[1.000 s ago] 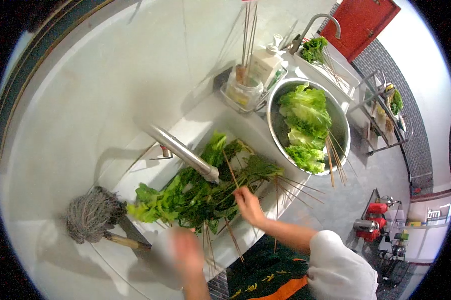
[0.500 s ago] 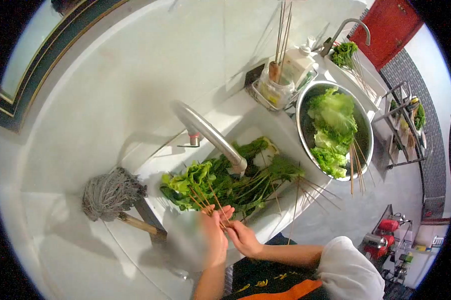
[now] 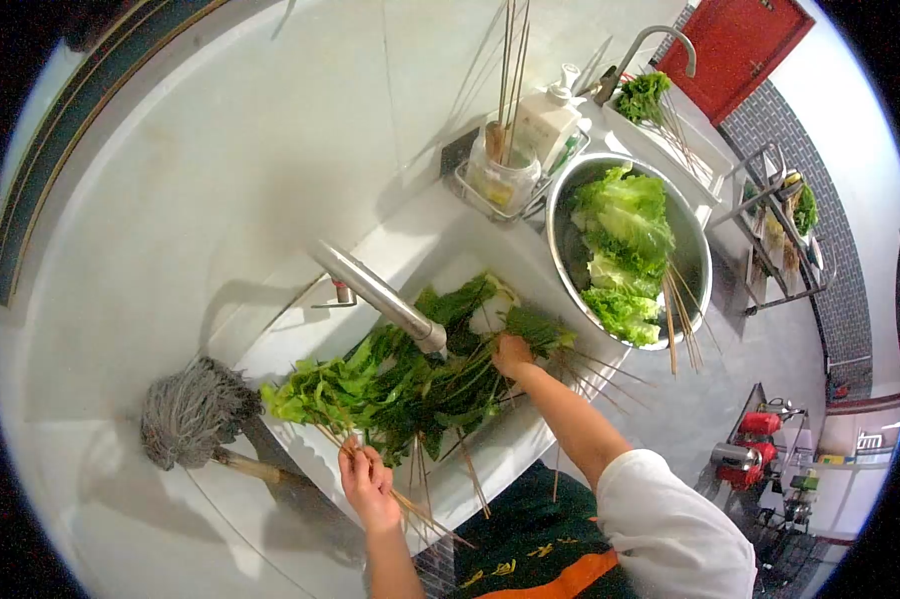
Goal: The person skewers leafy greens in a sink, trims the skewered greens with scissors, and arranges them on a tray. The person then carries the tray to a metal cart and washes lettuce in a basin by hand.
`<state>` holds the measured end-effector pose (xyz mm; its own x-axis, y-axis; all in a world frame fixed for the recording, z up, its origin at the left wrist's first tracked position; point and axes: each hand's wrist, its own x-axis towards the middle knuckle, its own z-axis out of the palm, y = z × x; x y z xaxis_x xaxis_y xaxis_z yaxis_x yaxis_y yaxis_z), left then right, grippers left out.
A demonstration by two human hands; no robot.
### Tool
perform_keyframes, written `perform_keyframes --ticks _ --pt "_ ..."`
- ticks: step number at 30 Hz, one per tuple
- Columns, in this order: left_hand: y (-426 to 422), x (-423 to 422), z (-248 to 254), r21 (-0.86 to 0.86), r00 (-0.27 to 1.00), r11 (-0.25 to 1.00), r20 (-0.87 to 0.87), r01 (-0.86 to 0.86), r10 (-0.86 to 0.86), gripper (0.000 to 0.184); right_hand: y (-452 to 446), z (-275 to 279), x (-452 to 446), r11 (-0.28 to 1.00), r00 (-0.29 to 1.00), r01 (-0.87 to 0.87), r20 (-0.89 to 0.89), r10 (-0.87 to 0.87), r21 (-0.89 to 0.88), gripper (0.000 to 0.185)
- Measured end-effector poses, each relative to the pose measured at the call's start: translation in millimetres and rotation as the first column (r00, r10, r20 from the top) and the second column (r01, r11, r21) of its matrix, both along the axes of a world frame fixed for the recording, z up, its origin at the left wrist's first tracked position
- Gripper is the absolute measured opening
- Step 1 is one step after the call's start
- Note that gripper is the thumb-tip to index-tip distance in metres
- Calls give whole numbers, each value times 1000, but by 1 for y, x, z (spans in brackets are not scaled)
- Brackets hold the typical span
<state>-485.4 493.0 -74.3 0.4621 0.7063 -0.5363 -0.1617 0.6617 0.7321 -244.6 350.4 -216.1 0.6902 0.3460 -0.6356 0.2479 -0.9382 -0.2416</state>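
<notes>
My left hand (image 3: 367, 481) is closed around thin wooden skewers (image 3: 335, 439) at the near left edge of the white sink (image 3: 440, 215). Bright green leaves (image 3: 300, 394) lie at the far ends of these skewers. Across the basin, my right hand (image 3: 513, 356) reaches into the leafy greens (image 3: 440, 389), its fingers curled and partly hidden among leaves and stems. What it grips does not show. Over the greens hangs the metal faucet (image 3: 385, 304), to the left of my right hand. More skewers stick out over the sink's near and right edges.
Right of the sink, a steel bowl (image 3: 707, 270) holds skewered lettuce (image 3: 625, 225). Behind it stand a jar of skewers (image 3: 505, 180) and a pump bottle (image 3: 550, 125). A grey mop (image 3: 196, 409) leans at the left. Farther off are a second faucet (image 3: 660, 32) and a metal cart (image 3: 769, 215).
My hands, close together over the sink's near edge before, are now apart. The left has moved down and left with skewers; the right has gone up and right into the greens. The view has shifted.
</notes>
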Motion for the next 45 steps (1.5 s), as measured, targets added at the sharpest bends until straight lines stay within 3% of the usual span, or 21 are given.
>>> perform_keyframes --ticks 4,6,9,12,13,16,17,20,22,24,26,27,28,30,31,33,37,39,42,44,45 --pt "5 -15 -6 -54 998 997 21 55 -54 16 7 -1 -19 964 983 153 65 -171 219 20" --pt "5 -13 -2 -70 998 996 -19 62 -63 13 12 54 -42 774 910 17 312 -275 633 16" --pt "0 -8 2 -52 997 997 -54 52 -55 9 15 82 -56 690 923 50 231 -308 722 21" --pt "-4 -2 3 44 997 996 6 78 -78 9 12 109 -66 643 948 13 195 -251 766 21" --pt "-5 2 3 106 991 988 61 114 -121 10 13 112 -72 648 952 77 137 -272 757 21" --pt "-19 23 2 126 998 990 -11 59 -58 13 15 120 -92 613 964 -3 165 -208 790 19" --pt "-21 22 -8 121 993 988 56 93 -101 16 19 126 -102 569 977 42 86 -195 821 19" --pt "-30 28 -10 119 994 988 38 99 -104 16 31 139 -127 522 997 64 -30 -72 850 19" --pt "-36 25 -7 130 973 979 -188 156 -130 14 42 155 -138 512 922 340 -387 -16 789 20" --pt "-39 23 -13 232 966 959 -238 161 -104 15 46 138 -148 450 944 283 -328 22 847 20" --pt "-37 19 -12 268 959 951 -271 154 -79 16 51 145 -148 505 970 136 -218 107 852 20" --pt "-36 18 -10 298 954 942 -294 151 -60 17 53 146 -147 432 990 8 -69 125 902 17" --pt "-36 17 -8 298 953 943 -297 151 -59 17 55 143 -144 432 989 10 -71 127 902 17" --pt "-36 14 -4 243 959 965 -282 95 -24 18 61 134 -133 454 980 -199 177 93 868 18" --pt "-34 11 1 184 950 972 -300 143 -83 16 70 142 -122 523 984 -164 177 24 837 27" --pt "-33 6 2 179 955 973 -284 144 -89 15 95 145 -98 423 953 -215 283 -104 880 49" --pt "-32 -1 5 202 960 967 -261 159 -103 15 126 136 -77 371 973 -167 214 -89 913 52" --pt "-31 -5 6 194 955 968 -279 157 -99 16 127 131 -75 396 992 -23 -27 120 918 46" --pt "-32 -6 8 208 960 969 -270 134 -75 17 119 129 -86 485 993 -56 -2 119 873 38" --pt "-34 -7 14 128 947 981 -305 143 -98 17 115 135 -91 464 994 -43 -10 113 885 30" --pt "-35 -9 11 127 947 982 -306 139 -94 17 112 136 -92 429 988 -129 79 132 894 30"
